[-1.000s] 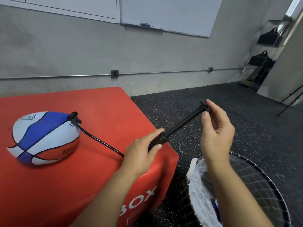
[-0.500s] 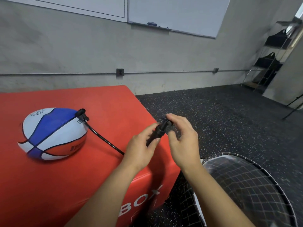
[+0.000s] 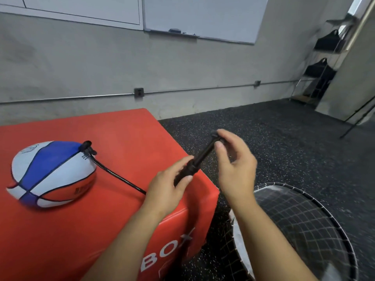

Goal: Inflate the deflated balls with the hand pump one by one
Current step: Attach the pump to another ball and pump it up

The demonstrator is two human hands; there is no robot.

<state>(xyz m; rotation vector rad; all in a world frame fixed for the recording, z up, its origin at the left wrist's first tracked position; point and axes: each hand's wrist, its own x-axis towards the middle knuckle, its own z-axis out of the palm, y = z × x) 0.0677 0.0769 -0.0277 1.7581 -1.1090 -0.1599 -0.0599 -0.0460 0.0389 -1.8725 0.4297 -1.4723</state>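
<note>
A partly deflated red, white and blue ball [image 3: 52, 173] lies on the red box [image 3: 113, 138] at the left. A black hose [image 3: 119, 177] runs from a valve fitting on the ball's top right to the black hand pump [image 3: 199, 158]. My left hand [image 3: 168, 185] grips the pump's barrel near the box's right corner. My right hand [image 3: 235, 165] pinches the pump's handle end, with the rod partly drawn out up and to the right.
A round black mesh basket [image 3: 304, 236] with a white liner stands on the dark speckled floor at the lower right, beside the box. A metal shelf with black bags [image 3: 320, 69] is at the far right. A whiteboard hangs on the grey wall.
My right hand pushed the handle in to the barrel, then drew it partly out again. My left hand kept its grip on the barrel. The ball has stayed put.
</note>
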